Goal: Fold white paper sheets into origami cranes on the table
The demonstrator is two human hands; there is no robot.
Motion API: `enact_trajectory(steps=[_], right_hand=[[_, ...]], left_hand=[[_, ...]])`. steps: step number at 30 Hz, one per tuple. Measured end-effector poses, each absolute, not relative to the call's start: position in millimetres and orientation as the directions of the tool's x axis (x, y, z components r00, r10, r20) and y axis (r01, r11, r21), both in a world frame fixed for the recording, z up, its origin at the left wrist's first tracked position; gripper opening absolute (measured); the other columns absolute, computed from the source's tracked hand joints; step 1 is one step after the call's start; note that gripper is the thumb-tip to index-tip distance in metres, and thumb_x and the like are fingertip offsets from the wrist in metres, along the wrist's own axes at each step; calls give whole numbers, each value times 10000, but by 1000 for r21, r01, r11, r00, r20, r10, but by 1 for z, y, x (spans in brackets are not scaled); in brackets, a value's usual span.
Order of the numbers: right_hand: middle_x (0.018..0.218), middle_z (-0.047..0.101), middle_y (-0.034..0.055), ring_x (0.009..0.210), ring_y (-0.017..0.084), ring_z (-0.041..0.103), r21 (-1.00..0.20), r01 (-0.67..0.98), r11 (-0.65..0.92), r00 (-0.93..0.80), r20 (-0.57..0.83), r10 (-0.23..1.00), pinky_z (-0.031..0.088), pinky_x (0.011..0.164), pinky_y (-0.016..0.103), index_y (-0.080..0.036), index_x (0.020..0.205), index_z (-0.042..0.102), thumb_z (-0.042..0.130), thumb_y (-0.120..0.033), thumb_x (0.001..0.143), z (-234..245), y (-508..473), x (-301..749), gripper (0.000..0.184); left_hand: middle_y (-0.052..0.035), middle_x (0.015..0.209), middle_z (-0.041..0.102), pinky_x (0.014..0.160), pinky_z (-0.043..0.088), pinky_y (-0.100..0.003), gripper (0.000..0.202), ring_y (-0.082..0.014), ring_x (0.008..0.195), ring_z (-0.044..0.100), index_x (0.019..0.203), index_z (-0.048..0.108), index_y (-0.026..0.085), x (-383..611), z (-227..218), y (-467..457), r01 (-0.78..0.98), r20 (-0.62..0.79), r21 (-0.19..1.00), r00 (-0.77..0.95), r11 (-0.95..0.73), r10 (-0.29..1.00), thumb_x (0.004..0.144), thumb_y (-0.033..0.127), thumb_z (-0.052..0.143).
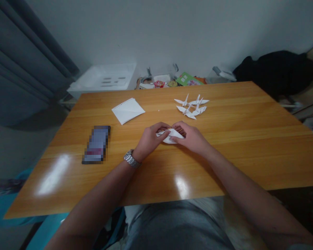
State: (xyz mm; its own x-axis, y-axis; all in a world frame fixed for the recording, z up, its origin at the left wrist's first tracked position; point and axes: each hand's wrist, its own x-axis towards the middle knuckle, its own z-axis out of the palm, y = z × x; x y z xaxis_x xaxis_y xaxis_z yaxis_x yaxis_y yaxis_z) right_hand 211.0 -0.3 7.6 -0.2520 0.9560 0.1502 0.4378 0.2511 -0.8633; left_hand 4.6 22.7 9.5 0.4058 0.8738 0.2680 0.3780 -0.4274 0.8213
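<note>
A small piece of folded white paper (171, 136) is held between my two hands, just above the middle of the table. My left hand (153, 136), with a metal watch on its wrist, pinches the paper's left side with the thumb on top. On the right side my right hand (190, 135) grips the paper, its thumb pressing the near face. The fingertips behind the paper are partly hidden. Beyond my hands stand several white folded paper cranes (191, 107), grouped close together.
A pad of white paper sheets (128, 110) lies at the back left of the wooden table (250, 139). Nearer, on the left, rests a phone (96, 145) with a blurred screen. Behind the table are a white plastic bin (106, 78), a green booklet (188, 80) and dark cloth (276, 71).
</note>
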Motion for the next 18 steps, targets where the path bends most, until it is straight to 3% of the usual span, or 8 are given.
enact_trajectory(steps=[4, 7, 13, 18], right_hand=[[1046, 726, 44, 890, 220, 713, -924, 318, 212, -295, 116, 948, 564, 794, 361, -248, 1160, 603, 760, -323, 821, 2, 2, 212, 381], [1037, 714, 56, 917, 211, 690, -958, 217, 189, -329, 111, 938, 547, 812, 349, -224, 1075, 628, 682, -400, 890, -1, 6, 215, 261], [954, 729, 65, 847, 200, 670, -980, 192, 59, -306, -2, 952, 517, 755, 327, -187, 1002, 681, 714, -405, 848, 0, 6, 220, 270], [911, 730, 61, 806, 189, 663, -984, 175, 26, -231, -15, 973, 496, 720, 312, -177, 969, 694, 743, -397, 819, -1, 5, 221, 271]], left_hand=[[-29, 950, 753, 806, 540, -273, 142, -164, 874, 706, 1010, 691, 185, 4, 9, 24, 374, 260, 827, 408, -420, 875, 923, 298, 683], [-33, 950, 747, 793, 525, -275, 157, -164, 861, 688, 987, 708, 189, 3, 8, 25, 398, 272, 800, 425, -448, 864, 924, 331, 689], [-32, 969, 746, 778, 503, -267, 168, -152, 847, 667, 977, 726, 196, 2, 4, 27, 382, 263, 803, 461, -457, 847, 919, 352, 703], [-43, 1003, 747, 720, 505, -244, 216, -136, 818, 654, 1028, 723, 189, 1, 3, 28, 351, 241, 839, 447, -416, 862, 905, 366, 718]])
